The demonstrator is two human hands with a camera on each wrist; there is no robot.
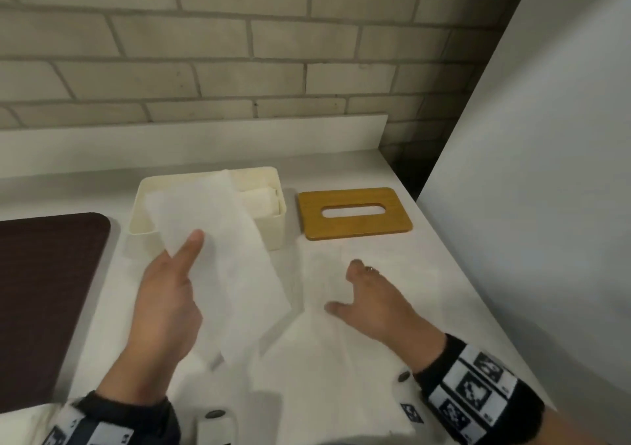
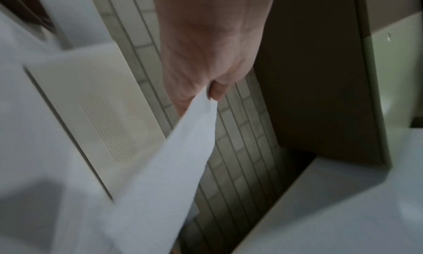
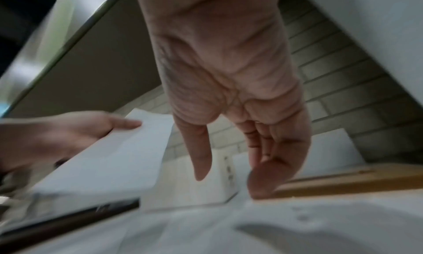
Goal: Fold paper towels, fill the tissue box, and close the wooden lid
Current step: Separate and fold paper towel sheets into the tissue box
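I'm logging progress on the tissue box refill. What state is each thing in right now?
Tissue box: open, some folded paper inside.
Wooden lid: off, lying flat on the counter right of the box.
Folded paper towel: lifted, held over the box's near edge.
Flat paper towel: lying on the counter, not yet folded.
Left hand: pinches the folded towel.
Right hand: open, fingers spread over the flat towel.

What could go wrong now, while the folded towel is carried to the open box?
The left hand pinches the folded paper towel only at one end, so the fold may open as it hangs. The tissue box already holds towels, so this one might bunch. The right hand rests on another sheet, which may crease.
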